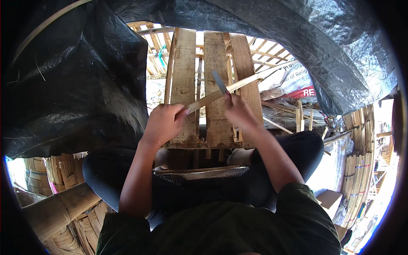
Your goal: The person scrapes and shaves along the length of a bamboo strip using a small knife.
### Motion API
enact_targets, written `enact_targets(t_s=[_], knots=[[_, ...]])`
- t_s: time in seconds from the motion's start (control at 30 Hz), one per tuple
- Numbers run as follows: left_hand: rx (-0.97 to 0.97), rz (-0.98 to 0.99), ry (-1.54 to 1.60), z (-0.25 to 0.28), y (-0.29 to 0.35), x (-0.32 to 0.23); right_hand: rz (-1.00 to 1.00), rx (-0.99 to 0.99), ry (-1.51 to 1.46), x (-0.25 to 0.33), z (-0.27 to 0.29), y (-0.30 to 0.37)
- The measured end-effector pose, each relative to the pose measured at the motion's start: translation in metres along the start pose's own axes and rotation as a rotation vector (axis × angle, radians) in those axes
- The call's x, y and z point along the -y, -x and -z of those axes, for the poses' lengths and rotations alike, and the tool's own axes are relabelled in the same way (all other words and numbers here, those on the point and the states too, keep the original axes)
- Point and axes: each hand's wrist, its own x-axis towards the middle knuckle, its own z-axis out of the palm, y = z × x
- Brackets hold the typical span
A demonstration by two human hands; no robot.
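Note:
My left hand (165, 124) is closed around the near end of a long, pale bamboo strip (208, 100), which slants up to the far right over the planks. In my right hand (239, 109) is a knife (219, 81), gripped by its handle, most of which my fingers hide. Its grey blade points up and to the left and lies across the strip, near the strip's middle. Both hands hover over rough wooden planks (183, 72) set side by side with gaps between them.
Dark plastic sheeting (76, 85) hangs at the left, and more tarp (331, 38) arches over the far right. Bundled bamboo slats (359, 174) stand at the right. A thick bamboo pole (63, 208) and woven bamboo (83, 225) are at lower left. A printed sack (293, 83) lies beyond the planks.

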Motion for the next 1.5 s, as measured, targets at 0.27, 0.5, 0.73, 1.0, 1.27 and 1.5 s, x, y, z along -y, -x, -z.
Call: enact_targets(t_s=[0.27, 0.5, 0.73, 1.0, 1.27, 1.5], knots=[[-0.050, -0.049, -0.027, -0.009, -0.001, -0.002, -0.225, 0.152, -0.144, 0.029, 0.027, 0.007], [-0.150, -0.150, -0.064, -0.001, 0.001, 0.006, -0.265, 0.021, -0.010, 0.014, 0.056, -0.020], [-0.126, -0.200, -0.117, 0.002, 0.003, 0.017, -0.330, 0.013, -0.066, -0.014, 0.063, -0.034], [-0.141, -0.243, -0.078, -0.004, 0.002, 0.020, -0.287, 0.293, 0.048, 0.022, 0.052, -0.030], [-0.004, -0.130, -0.065, -0.002, -0.001, 0.016, -0.119, 0.166, 0.135, -0.001, 0.022, -0.032], [-0.029, -0.149, 0.008, 0.002, -0.003, 0.012, -0.053, -0.131, 0.149, -0.023, 0.023, -0.038]])
